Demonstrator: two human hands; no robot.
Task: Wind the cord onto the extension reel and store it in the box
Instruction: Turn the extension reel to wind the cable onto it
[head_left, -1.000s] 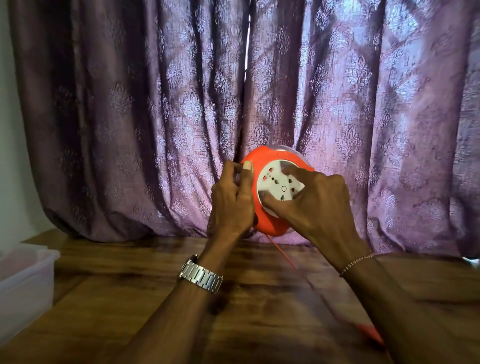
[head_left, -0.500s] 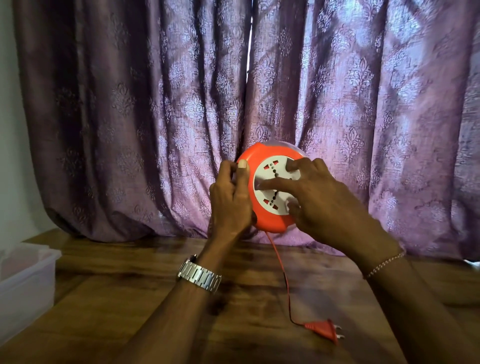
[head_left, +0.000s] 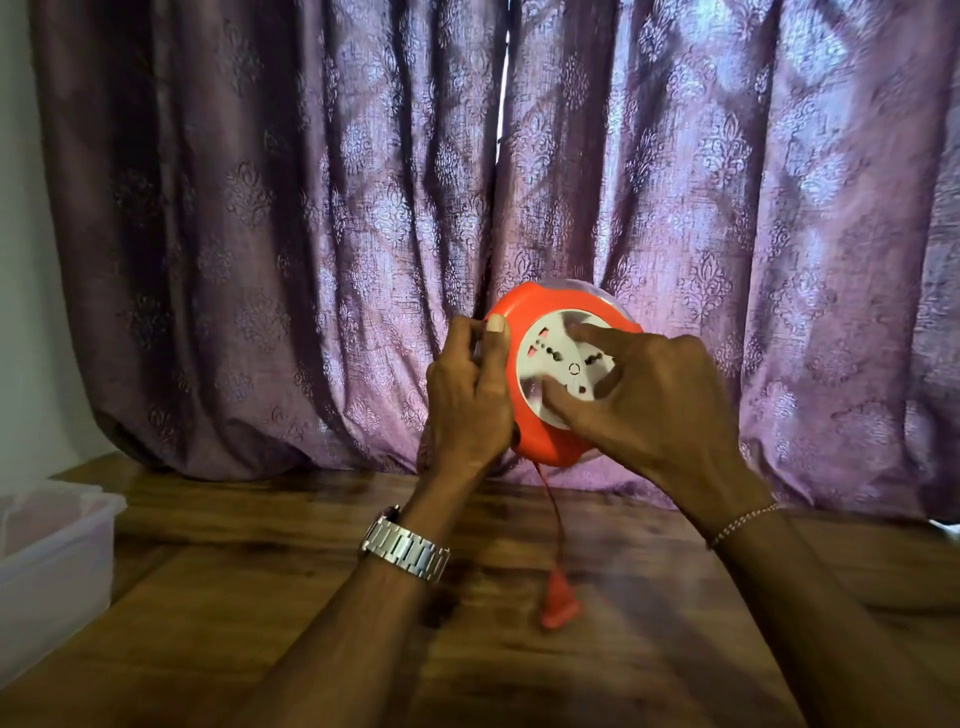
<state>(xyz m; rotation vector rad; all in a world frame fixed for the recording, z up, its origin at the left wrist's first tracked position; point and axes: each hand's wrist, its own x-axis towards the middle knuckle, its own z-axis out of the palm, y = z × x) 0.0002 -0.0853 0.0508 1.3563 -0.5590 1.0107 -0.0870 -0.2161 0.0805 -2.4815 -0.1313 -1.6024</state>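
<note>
I hold an orange extension reel (head_left: 524, 317) upright above the wooden table (head_left: 260, 597). My left hand (head_left: 467, 395) grips its left rim, thumb on the front edge. My right hand (head_left: 649, 405) presses its fingers on the white socket face (head_left: 550, 364) of the reel. A short length of orange cord (head_left: 551, 506) hangs from the reel's underside. The orange plug (head_left: 558, 605), blurred, dangles at the cord's end just over the table. A clear plastic box (head_left: 57, 566) stands at the left edge.
A purple patterned curtain (head_left: 311, 234) hangs right behind the reel and pools on the table's back edge. A pale wall shows at far left. The table's front edge lies out of view.
The cord has shortened. The plug has slid from the table at the lower right to hang closer under the reel. My right hand's fingers have turned on the white face.
</note>
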